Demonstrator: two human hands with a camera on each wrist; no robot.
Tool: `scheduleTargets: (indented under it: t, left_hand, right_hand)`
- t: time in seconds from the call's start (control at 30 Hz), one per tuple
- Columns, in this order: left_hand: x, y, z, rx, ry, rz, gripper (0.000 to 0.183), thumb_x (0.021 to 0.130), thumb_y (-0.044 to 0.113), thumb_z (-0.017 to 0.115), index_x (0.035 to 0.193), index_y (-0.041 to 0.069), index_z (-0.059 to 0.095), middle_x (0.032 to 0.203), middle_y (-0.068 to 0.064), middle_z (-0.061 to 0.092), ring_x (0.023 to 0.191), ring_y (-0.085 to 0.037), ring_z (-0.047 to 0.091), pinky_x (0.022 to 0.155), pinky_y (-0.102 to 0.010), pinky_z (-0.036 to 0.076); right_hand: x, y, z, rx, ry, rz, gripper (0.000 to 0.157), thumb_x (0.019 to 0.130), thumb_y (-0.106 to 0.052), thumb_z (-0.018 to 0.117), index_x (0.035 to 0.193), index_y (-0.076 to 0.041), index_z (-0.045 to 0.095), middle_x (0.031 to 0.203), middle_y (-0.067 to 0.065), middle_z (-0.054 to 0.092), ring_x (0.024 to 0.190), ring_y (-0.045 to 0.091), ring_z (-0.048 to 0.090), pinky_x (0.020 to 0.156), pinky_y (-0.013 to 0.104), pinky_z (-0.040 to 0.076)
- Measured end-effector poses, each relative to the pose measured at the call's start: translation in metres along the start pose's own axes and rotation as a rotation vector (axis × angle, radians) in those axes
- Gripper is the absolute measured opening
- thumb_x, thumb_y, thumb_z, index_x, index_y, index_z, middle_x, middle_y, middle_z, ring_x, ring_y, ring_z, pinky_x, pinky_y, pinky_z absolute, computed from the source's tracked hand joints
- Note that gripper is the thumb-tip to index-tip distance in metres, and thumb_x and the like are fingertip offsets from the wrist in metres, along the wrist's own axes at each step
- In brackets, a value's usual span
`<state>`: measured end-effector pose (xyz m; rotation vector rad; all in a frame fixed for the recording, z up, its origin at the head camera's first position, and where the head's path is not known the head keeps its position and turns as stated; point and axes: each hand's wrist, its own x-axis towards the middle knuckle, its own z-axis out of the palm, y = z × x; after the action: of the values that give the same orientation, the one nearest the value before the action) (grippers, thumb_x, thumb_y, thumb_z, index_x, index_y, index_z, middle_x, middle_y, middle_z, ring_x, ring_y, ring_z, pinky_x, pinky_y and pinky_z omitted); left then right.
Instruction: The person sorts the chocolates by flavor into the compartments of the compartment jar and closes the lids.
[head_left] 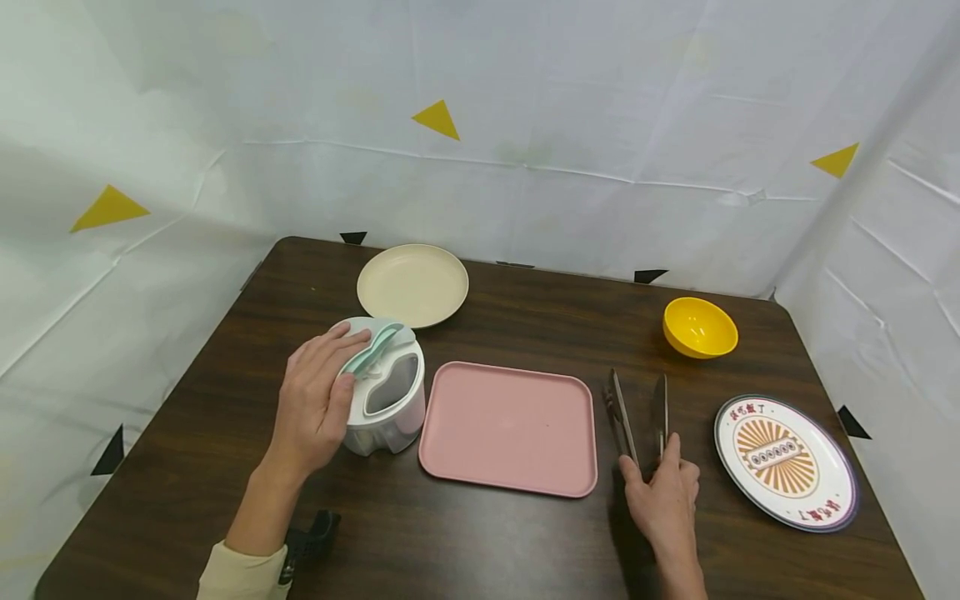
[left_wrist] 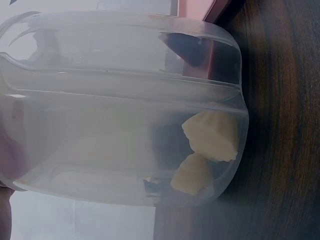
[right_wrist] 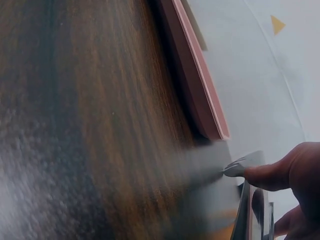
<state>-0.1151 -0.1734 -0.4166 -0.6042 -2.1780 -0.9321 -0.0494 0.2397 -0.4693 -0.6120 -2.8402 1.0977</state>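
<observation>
My left hand rests on the white lid of a clear plastic container, fingers laid over the lid beside its mint-green handle. Through the container's wall in the left wrist view, two pale, pleated dumpling-like pieces show near the bottom. Metal tongs are held in my right hand by their handle end. Their two arms spread apart, pointing away from me, with nothing between the tips. In the right wrist view the thumb presses along one arm of the tongs.
Between the hands lies a pink tray. A cream plate sits behind the container. At the right are a yellow bowl and a white patterned plate near the table edge. White sheeting stands behind the table.
</observation>
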Motion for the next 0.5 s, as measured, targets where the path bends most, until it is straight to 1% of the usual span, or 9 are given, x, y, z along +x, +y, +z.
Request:
scheduleTargets:
  t: [0.13,0.23,0.3,0.37,0.43,0.5]
  left_hand:
    - [0.0,0.0,0.0,0.002,-0.001,-0.001,0.044,0.094,0.026,0.039,0.122,0.007,0.068,0.127,-0.007,0.065,0.128,-0.032,0.051,0.106,-0.057,0.028]
    - [0.0,0.0,0.0,0.004,0.0,-0.002,0.044,0.094,0.027,0.039,0.122,0.007,0.068,0.127,-0.007,0.065,0.128,-0.033,0.051,0.106,-0.057,0.028]
    - [0.0,0.0,0.0,0.004,0.001,-0.002,0.044,0.094,0.027,0.039,0.122,0.007,0.068,0.127,-0.007,0.065,0.127,-0.033,0.051,0.106,-0.057,0.028]
    - [0.0,0.0,0.0,0.004,0.0,-0.003,0.044,0.094,0.026,0.04,0.122,0.008,0.068,0.127,-0.007,0.065,0.127,-0.033,0.051,0.106,-0.057,0.028]
    - [0.0,0.001,0.0,0.004,0.0,-0.004,0.044,0.094,0.026,0.04,0.122,0.008,0.068,0.127,-0.007,0.065,0.127,-0.033,0.051,0.106,-0.057,0.028]
    - [0.0,0.001,0.0,0.006,-0.002,-0.005,0.044,0.093,0.026,0.04,0.122,0.008,0.068,0.127,-0.007,0.065,0.127,-0.032,0.051,0.106,-0.057,0.028]
  right_hand:
    - [0.0,-0.001,-0.002,-0.015,-0.012,0.017,0.09,0.091,-0.027,0.063,0.152,0.008,0.007,0.132,0.044,0.025,0.126,0.061,0.024,0.096,0.07,0.025]
    - [0.0,-0.002,-0.004,-0.016,0.021,0.014,0.092,0.09,-0.029,0.066,0.153,0.007,0.01,0.132,0.041,0.025,0.125,0.059,0.023,0.093,0.07,0.023]
    - [-0.001,-0.004,-0.004,0.0,0.08,-0.004,0.091,0.088,-0.029,0.069,0.153,0.006,0.015,0.132,0.039,0.027,0.123,0.056,0.025,0.09,0.068,0.024]
    - [-0.002,-0.007,-0.005,0.036,0.161,-0.038,0.088,0.086,-0.027,0.07,0.152,0.005,0.021,0.131,0.036,0.029,0.122,0.054,0.026,0.09,0.066,0.024]
    - [-0.002,-0.013,-0.004,0.089,0.249,-0.092,0.083,0.085,-0.022,0.073,0.15,0.004,0.029,0.131,0.034,0.032,0.12,0.051,0.029,0.092,0.063,0.025]
    - [-0.002,-0.02,-0.004,0.141,0.303,-0.154,0.077,0.085,-0.017,0.073,0.149,0.002,0.034,0.13,0.031,0.035,0.117,0.047,0.034,0.091,0.058,0.029]
